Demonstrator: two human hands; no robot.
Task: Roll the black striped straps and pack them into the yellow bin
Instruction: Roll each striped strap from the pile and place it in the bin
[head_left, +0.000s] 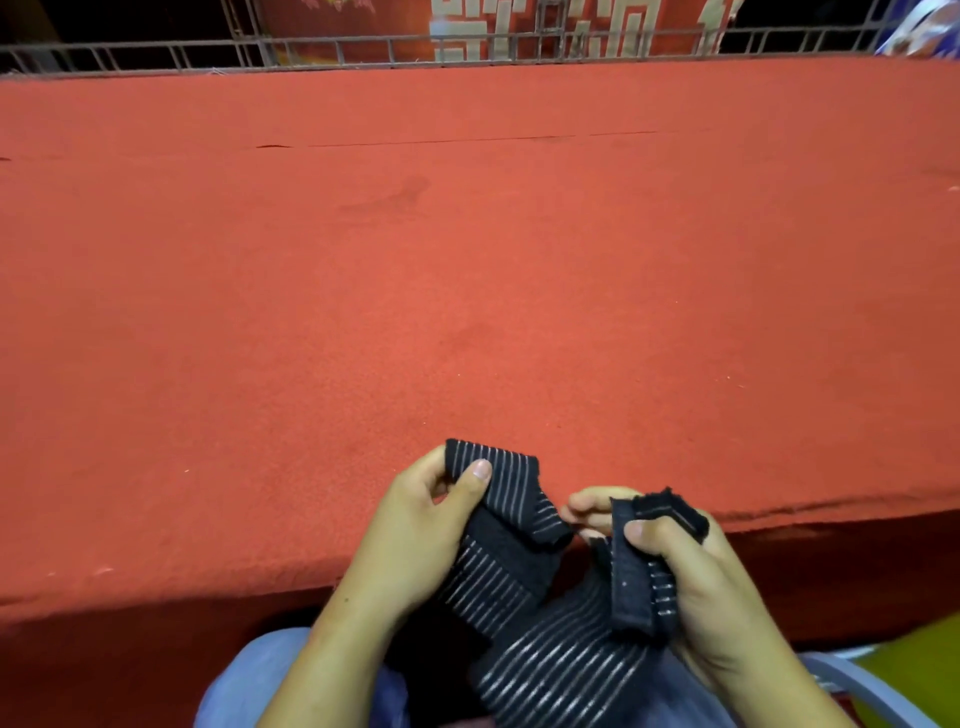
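A black strap with thin silver stripes (545, 660) hangs in a loop over my lap at the near edge of the red table. My left hand (415, 530) pinches one end of it, thumb on top, and that end stands up over the table edge. My right hand (691, 577) grips the other end, folded over, between thumb and curled fingers. A yellow shape (919, 670) shows at the bottom right corner; only a corner of it is in view, so whether it is the bin is unclear.
The red felt-covered table (467, 260) stretches wide ahead of me. A metal railing (363, 52) runs along its far edge with a red patterned panel behind. A grey chair arm (852, 680) sits by my right wrist.
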